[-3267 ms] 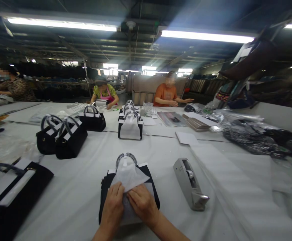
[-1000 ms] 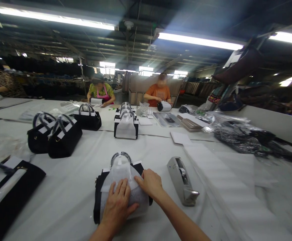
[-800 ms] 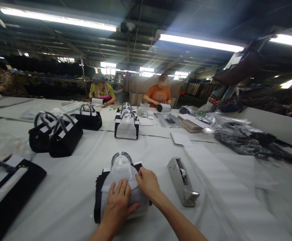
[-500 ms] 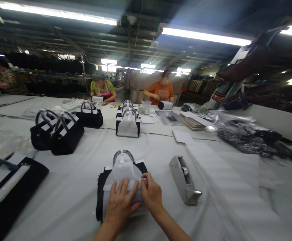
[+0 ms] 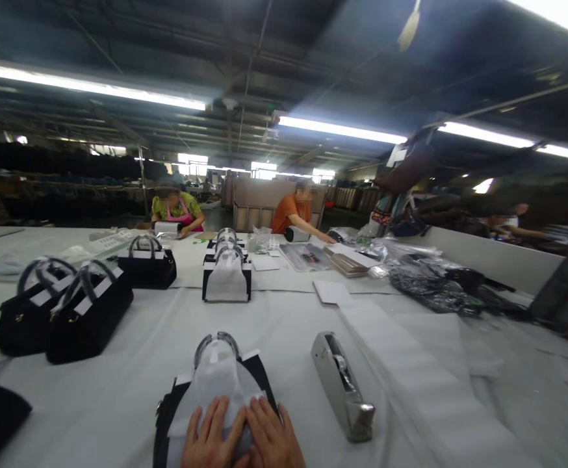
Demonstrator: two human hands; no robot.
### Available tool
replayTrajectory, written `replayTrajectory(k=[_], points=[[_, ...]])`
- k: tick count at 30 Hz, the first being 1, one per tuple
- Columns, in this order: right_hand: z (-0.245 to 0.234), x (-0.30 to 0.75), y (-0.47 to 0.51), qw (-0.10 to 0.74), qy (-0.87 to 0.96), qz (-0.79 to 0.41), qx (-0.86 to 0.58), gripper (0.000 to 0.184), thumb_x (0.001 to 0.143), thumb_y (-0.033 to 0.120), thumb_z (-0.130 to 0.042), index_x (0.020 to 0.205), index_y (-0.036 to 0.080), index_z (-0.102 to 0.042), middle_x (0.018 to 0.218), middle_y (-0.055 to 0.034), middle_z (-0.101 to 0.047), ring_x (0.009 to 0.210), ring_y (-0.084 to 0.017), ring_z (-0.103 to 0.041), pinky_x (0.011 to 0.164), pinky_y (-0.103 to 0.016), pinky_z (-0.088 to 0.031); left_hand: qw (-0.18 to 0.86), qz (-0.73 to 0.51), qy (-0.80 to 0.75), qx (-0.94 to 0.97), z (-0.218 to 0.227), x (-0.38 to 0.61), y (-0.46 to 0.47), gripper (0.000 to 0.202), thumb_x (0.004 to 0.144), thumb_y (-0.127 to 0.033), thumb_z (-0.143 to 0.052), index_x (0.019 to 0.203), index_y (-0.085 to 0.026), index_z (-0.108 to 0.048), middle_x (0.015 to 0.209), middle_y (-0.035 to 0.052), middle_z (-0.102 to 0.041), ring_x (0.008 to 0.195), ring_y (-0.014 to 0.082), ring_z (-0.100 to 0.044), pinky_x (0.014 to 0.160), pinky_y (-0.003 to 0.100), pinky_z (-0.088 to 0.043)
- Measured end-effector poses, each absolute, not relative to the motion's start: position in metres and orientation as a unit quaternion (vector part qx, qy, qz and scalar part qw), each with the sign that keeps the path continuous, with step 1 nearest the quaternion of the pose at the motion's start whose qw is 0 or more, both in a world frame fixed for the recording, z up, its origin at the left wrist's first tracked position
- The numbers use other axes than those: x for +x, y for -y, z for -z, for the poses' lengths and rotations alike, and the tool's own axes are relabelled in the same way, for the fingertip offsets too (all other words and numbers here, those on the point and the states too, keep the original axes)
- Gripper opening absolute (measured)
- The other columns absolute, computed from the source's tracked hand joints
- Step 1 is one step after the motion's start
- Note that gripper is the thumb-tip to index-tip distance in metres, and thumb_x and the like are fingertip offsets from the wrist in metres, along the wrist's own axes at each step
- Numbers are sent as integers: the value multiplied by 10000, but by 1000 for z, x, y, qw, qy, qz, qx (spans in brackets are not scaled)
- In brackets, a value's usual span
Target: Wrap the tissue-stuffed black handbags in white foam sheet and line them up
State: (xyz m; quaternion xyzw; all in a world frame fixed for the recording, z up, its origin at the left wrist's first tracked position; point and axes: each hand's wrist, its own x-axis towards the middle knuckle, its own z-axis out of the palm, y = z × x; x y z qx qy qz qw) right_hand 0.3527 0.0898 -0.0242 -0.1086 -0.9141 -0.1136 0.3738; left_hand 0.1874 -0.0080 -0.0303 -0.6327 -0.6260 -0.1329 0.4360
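A black handbag [image 5: 260, 378] lies in front of me, its front covered by a thin white wrapping sheet [image 5: 210, 380]. The bag's wrapped handle [image 5: 216, 338] arches up at the far end. Flat on the sheet rests my left hand [image 5: 210, 437], fingers spread. Beside it my right hand [image 5: 271, 434] presses on the same sheet, fingers stretched out; the two hands nearly touch. To the right of the bag stands a grey tape dispenser [image 5: 342, 387]. The near end of the bag runs out of the picture.
Several black handbags [image 5: 91, 315] stand at the left, and a row of wrapped bags [image 5: 228, 276] is ahead. White foam sheets [image 5: 411, 364] lie at the right, near a heap of plastic bags [image 5: 425, 286]. Across the table, a person in orange [image 5: 291, 211] reaches sideways; another [image 5: 179, 211] bends over.
My right hand has gone from pinching at the sheet's right side to lying flat next to my left. The view has tipped upward and turned right. The person in orange now stretches an arm out.
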Motion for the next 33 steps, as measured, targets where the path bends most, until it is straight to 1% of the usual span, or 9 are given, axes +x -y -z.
replayTrajectory(k=[2,4,7,9,11,14,19,24,33], points=[[30,368,-96,377,916,93,-99,422,897,383,-486,1290,229,-492,1143,-56,-669,1042,-210,-617,934,-345,-430,459,144,608,-632,38,183,4,481,789,-594,-495,1221,-385,-531,1092,70,-643,1015,250,-556,889,437,-375],[20,395,-106,379,909,30,-167,382,890,370,-500,1251,251,-532,1126,-50,-676,1030,-205,-624,936,-344,-438,445,153,617,-631,42,184,3,456,796,-584,-495,1205,-388,-543,1095,72,-643,1009,255,-562,874,444,-388],[-12,453,-130,417,791,-102,-436,334,904,378,-426,1080,202,-649,1072,-95,-684,1012,-220,-617,899,-340,-456,385,160,654,-631,43,189,8,452,813,-537,-502,1233,-374,-524,1171,85,-610,1064,272,-550,915,476,-381],[-32,490,-155,408,665,-186,-597,411,882,430,-387,971,155,-680,1001,-110,-692,937,-231,-626,823,-329,-468,344,162,669,-639,42,191,13,479,822,-525,-492,1268,-349,-499,1223,109,-576,1110,292,-530,941,506,-366],[-41,515,-179,368,636,-223,-641,419,829,453,-430,789,133,-698,785,-83,-700,777,-231,-631,703,-310,-463,319,166,668,-651,41,192,15,504,826,-525,-483,1289,-328,-483,1249,133,-554,1126,310,-522,947,527,-361],[-39,525,-205,322,635,-267,-650,405,758,468,-513,584,133,-661,506,-12,-591,604,-191,-577,584,-270,-403,311,177,664,-656,41,191,16,513,822,-520,-491,1293,-319,-481,1256,142,-546,1119,319,-528,954,538,-357],[-25,513,-221,280,619,-335,-652,338,670,404,-611,481,124,-623,380,27,-466,479,-132,-478,500,-243,-317,320,182,662,-653,43,189,14,556,814,-532,-500,1325,-322,-438,1262,137,-545,1110,307,-538,965,533,-358],[-20,512,-226,287,601,-372,-647,212,578,308,-665,478,127,-618,405,23,-505,459,-112,-459,475,-227,-303,315,185,664,-653,42,189,14,580,824,-506,-490,1366,-339,-365,1269,130,-542,1107,302,-542,960,529,-367],[-20,534,-191,359,600,-353,-622,278,655,402,-588,628,137,-669,639,-37,-659,652,-169,-585,633,-259,-419,307,198,652,-664,40,192,15,516,850,-506,-429,1317,-289,-447,1296,187,-497,1132,333,-518,925,562,-371]])
